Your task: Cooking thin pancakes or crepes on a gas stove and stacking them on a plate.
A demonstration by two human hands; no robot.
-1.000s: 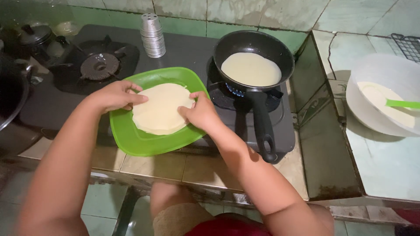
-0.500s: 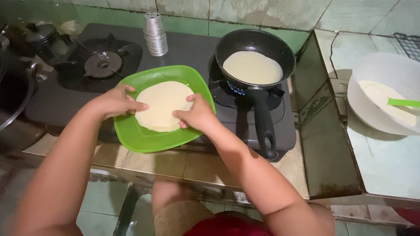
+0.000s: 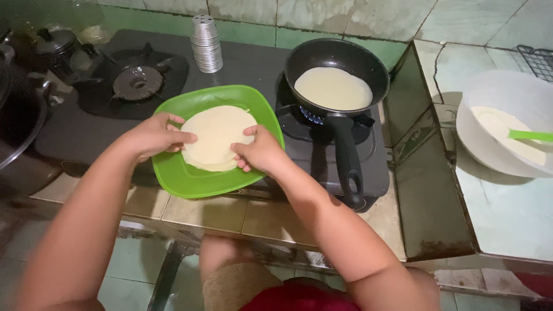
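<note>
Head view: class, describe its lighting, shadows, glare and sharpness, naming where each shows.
Head view: soft greenish light; the left hand and right hand on the stacked crepes look sharp; faint sheen on the green plate; the black pan and its handle show small highlights; the left edge by the dark pot sinks into shadow; the white bowl is brightest.

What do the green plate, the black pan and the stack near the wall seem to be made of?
Green plate: probably plastic, judging by its bright even colour and soft sheen. Black pan: likely metal with a dark non-stick coating; its handle looks like matte black plastic. Stack of cups: shiny grey metal, perhaps aluminium or steel. Both hands, left hand and right hand, rest on the pale crepes.
</note>
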